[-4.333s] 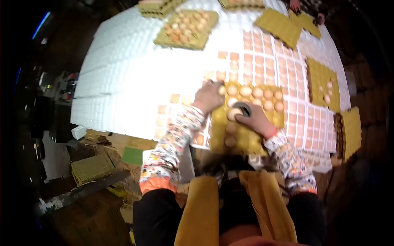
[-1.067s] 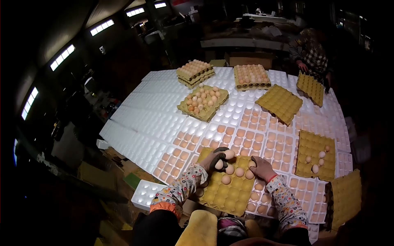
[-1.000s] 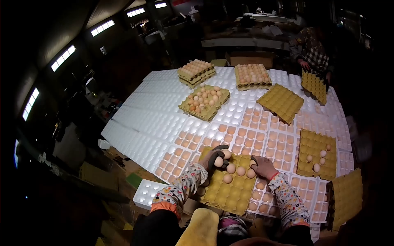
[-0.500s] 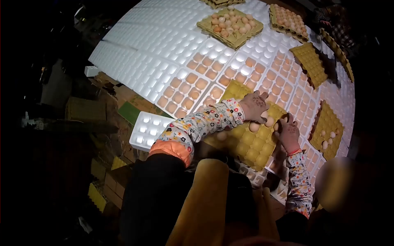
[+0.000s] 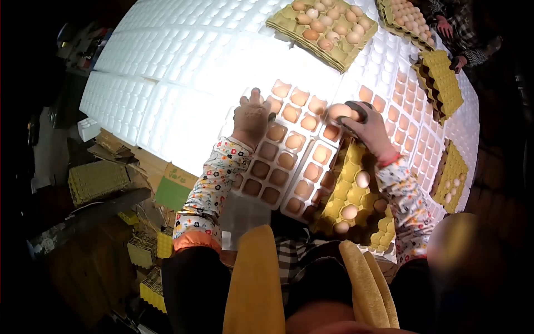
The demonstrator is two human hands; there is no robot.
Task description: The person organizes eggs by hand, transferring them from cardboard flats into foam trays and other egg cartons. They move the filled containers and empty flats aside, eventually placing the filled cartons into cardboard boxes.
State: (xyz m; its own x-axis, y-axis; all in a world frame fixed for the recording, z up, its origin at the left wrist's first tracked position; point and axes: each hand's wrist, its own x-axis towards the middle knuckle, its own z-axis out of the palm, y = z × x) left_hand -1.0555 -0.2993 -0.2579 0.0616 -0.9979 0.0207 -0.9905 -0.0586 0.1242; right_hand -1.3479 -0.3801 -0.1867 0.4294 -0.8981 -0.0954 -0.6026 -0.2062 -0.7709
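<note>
White foam surface (image 5: 167, 67) fills upper frame; right hand (image 5: 370, 129) grips egg (image 5: 339, 111) just above filled cells, left hand (image 5: 251, 116) flat, empty, beside them at left.

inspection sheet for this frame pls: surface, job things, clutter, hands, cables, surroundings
Surface: white foam trays cover the table, many cells holding eggs.
Job's things: yellow carton, tilted, a few eggs left in it.
Clutter: cardboard and spare cartons on the floor at left.
Hands: left hand resting on the white tray; right hand holding an egg.
Cables: nothing seen.
Surroundings: another person's hands at far cartons; dark room.
</note>
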